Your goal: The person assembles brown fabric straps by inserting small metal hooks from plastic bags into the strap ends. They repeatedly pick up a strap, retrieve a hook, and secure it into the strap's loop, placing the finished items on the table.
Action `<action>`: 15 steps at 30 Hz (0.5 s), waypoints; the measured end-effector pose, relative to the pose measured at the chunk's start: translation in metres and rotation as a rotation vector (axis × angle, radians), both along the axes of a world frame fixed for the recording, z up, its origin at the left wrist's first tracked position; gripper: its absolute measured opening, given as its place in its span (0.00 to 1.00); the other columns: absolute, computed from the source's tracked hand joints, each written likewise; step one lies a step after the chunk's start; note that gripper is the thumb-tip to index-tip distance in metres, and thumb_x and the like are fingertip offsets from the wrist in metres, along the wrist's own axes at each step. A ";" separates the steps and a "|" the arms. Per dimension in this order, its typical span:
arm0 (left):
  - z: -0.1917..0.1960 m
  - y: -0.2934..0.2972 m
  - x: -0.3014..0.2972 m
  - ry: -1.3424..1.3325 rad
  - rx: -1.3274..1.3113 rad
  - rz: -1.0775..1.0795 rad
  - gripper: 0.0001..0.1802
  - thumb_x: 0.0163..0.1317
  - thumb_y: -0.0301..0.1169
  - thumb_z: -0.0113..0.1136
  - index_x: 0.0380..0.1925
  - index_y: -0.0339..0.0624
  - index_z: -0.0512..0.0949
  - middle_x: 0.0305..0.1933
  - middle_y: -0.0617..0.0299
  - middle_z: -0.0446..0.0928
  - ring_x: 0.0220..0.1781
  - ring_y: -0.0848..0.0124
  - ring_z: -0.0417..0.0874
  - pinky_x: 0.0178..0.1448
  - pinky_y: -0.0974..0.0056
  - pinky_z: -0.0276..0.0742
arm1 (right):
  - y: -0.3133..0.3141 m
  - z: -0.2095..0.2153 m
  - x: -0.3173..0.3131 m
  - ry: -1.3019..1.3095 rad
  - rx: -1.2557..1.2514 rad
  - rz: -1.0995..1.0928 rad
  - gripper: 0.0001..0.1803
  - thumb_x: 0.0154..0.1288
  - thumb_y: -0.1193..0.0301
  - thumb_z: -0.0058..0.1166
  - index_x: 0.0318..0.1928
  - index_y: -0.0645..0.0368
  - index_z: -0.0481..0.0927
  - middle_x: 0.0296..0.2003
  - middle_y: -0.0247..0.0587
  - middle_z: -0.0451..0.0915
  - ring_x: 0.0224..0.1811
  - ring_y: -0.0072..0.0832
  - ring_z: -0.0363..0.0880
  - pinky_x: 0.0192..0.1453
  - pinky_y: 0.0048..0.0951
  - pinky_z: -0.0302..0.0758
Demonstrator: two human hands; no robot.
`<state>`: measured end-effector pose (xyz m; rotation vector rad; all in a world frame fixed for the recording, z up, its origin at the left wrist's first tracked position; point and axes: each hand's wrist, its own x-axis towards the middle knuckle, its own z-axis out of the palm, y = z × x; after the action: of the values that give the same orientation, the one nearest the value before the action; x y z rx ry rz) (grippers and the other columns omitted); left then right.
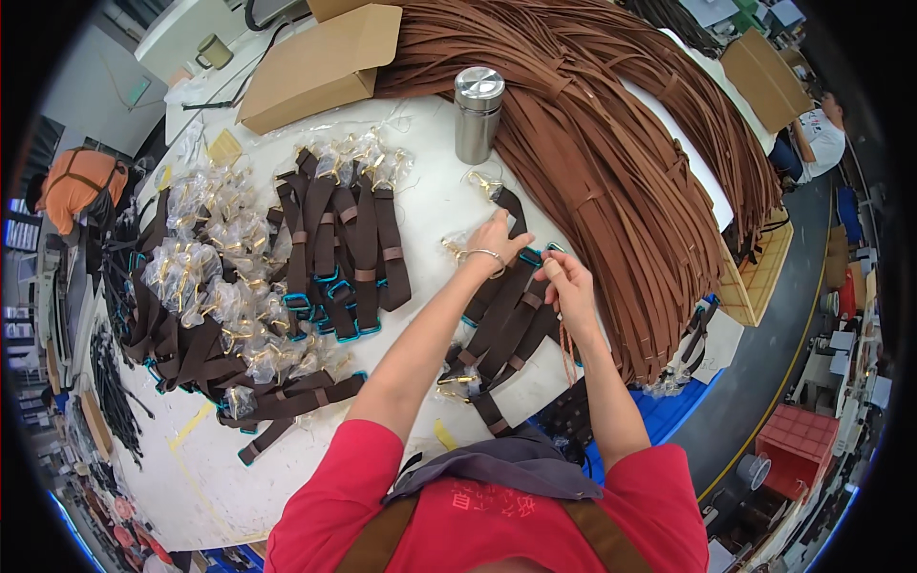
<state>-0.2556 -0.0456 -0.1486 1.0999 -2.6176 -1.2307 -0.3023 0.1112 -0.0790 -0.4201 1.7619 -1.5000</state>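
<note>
My left hand, a bracelet on its wrist, is closed on a dark brown webbing strap at the middle of the table. Close beside it, my right hand is pinched just below a blue buckle; what lies between its fingertips is too small to make out. Thin reddish-brown cords hang below the right hand. Under both hands lie several more dark brown straps with brown leather-like loops. To the left rests a group of similar straps, with blue buckles and plastic-wrapped gold-coloured hardware.
A large bundle of brown strips covers the right side. A steel flask stands behind my hands, near a cardboard box. Plastic-wrapped clips pile up at left. One person is at far right, another at far left.
</note>
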 end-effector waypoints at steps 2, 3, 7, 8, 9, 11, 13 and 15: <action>-0.023 0.000 -0.015 0.064 -0.022 0.092 0.23 0.42 0.44 0.62 0.31 0.36 0.73 0.29 0.49 0.76 0.35 0.54 0.78 0.40 0.58 0.71 | 0.005 0.012 0.004 -0.016 -0.033 0.048 0.16 0.62 0.64 0.46 0.44 0.63 0.72 0.26 0.34 0.76 0.15 0.11 0.64 0.14 0.11 0.56; -0.030 -0.008 -0.019 -0.006 0.063 0.053 0.19 0.41 0.41 0.62 0.24 0.36 0.73 0.27 0.50 0.76 0.33 0.55 0.78 0.38 0.58 0.71 | 0.010 0.015 0.005 -0.018 -0.039 0.063 0.16 0.62 0.64 0.46 0.45 0.63 0.72 0.26 0.34 0.76 0.15 0.11 0.64 0.15 0.11 0.57; 0.064 -0.011 0.035 0.555 1.162 0.191 0.10 0.46 0.28 0.53 0.31 0.38 0.72 0.18 0.58 0.72 0.24 0.67 0.74 0.30 0.62 0.71 | 0.037 0.011 -0.011 -0.189 -0.234 -0.025 0.15 0.63 0.66 0.44 0.43 0.65 0.72 0.26 0.38 0.76 0.14 0.13 0.66 0.12 0.12 0.59; 0.079 -0.014 0.062 0.639 1.214 0.169 0.14 0.49 0.29 0.52 0.37 0.36 0.70 0.17 0.58 0.71 0.22 0.67 0.74 0.31 0.62 0.72 | 0.036 0.011 -0.012 -0.219 -0.252 -0.021 0.14 0.63 0.66 0.44 0.43 0.65 0.72 0.26 0.38 0.76 0.14 0.13 0.66 0.12 0.12 0.59; 0.088 -0.016 0.089 0.724 1.268 0.145 0.18 0.53 0.31 0.51 0.44 0.33 0.68 0.15 0.59 0.70 0.20 0.68 0.74 0.33 0.62 0.73 | 0.034 0.012 -0.013 -0.248 -0.267 -0.017 0.14 0.64 0.66 0.44 0.42 0.65 0.72 0.26 0.38 0.76 0.14 0.13 0.66 0.12 0.12 0.59; 0.099 -0.013 0.146 0.876 1.624 0.106 0.20 0.55 0.34 0.53 0.43 0.30 0.69 0.13 0.59 0.71 0.17 0.68 0.75 0.34 0.61 0.75 | 0.027 0.012 -0.009 -0.249 -0.230 0.045 0.14 0.64 0.65 0.44 0.42 0.65 0.72 0.25 0.37 0.76 0.15 0.12 0.66 0.12 0.12 0.59; 0.101 -0.002 0.199 0.890 1.555 0.099 0.23 0.55 0.35 0.54 0.48 0.30 0.67 0.11 0.60 0.69 0.14 0.68 0.73 0.34 0.60 0.75 | 0.016 0.013 -0.001 -0.246 -0.184 0.143 0.15 0.64 0.65 0.44 0.42 0.65 0.72 0.25 0.36 0.76 0.15 0.12 0.66 0.13 0.11 0.59; 0.089 0.016 0.243 0.792 1.410 0.192 0.21 0.54 0.31 0.56 0.47 0.31 0.68 0.15 0.60 0.72 0.16 0.71 0.74 0.35 0.61 0.76 | 0.004 0.015 0.010 -0.201 -0.075 0.255 0.16 0.63 0.64 0.45 0.42 0.65 0.72 0.25 0.35 0.75 0.15 0.11 0.65 0.14 0.11 0.58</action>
<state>-0.0125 -0.0295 -0.0595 0.5552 -0.8483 -2.7063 -0.2918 0.1157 -0.0638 -0.4941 1.4410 -1.3780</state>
